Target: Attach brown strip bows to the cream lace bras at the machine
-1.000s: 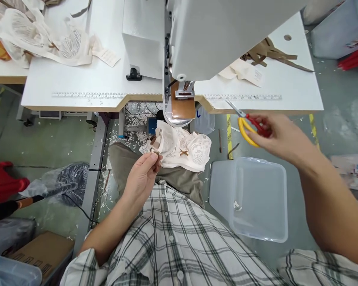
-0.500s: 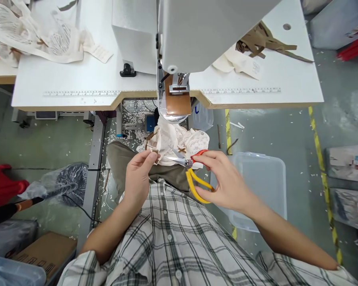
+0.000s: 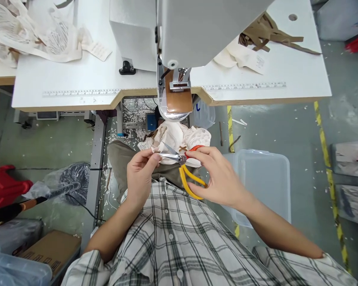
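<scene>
Lace bra [image 3: 201,137], pale with a brown bow [image 3: 183,148] at its middle, lies bunched over my knees [image 3: 117,159], just below the rounded end of the sewing machine [image 3: 193,31]. My left hand [image 3: 141,171] pinches a bit of its edge between thumb and fingers; my right hand [image 3: 223,178] grips the scissors [image 3: 182,159] by the red and yellow handles, blades [image 3: 170,157] parted. A second ago I had the scissors well out to the right, by the front edge of the tabletop [image 3: 86,81]; now they have come across, and the steel reaches right up to my left fingertips. That brings blades and pinched cloth together, so both hands, I judge, now attend to one small stretch of edge. Whether any cloth lies between the blades, I cannot tell. My left hand has kept its place throughout.
</scene>
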Available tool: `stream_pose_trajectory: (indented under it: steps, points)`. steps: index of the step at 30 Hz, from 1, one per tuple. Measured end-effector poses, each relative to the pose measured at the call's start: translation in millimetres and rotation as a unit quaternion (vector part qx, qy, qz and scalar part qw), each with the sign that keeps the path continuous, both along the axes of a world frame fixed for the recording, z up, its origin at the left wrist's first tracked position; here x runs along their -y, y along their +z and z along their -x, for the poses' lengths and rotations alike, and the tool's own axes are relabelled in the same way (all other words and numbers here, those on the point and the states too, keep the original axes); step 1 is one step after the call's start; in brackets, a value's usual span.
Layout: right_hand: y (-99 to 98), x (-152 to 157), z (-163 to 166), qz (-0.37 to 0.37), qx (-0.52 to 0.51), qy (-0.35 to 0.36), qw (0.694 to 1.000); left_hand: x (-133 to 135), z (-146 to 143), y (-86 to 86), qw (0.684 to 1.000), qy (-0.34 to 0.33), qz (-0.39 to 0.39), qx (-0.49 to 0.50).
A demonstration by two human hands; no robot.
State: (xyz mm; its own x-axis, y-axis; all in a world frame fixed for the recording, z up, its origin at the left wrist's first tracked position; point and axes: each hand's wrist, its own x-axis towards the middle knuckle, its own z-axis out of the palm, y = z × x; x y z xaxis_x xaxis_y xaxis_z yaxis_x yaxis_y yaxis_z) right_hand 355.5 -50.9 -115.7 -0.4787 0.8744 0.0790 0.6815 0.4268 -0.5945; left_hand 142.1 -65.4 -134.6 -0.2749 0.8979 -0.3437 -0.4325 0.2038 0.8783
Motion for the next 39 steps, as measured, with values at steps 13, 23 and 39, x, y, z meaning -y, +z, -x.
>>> stream_pose_trajectory:
  steps: [13, 23, 39]
  points:
    - [-1.6, -8, 7, 0.02, -0.026, -0.004, 0.999, -2, -2, -4.0, 1.0, -0.014, -0.008, -0.027]
    - [-16.1, -13, 12, 0.009, -0.09, -0.034, 0.995, -3, -4, -7.8, 0.999, -0.008, -0.034, -0.026]
    - [-34.6, -9, 25, 0.081, -0.144, -0.12, 0.979, 0, -11, -23.7, 0.997, -0.001, -0.022, -0.071]
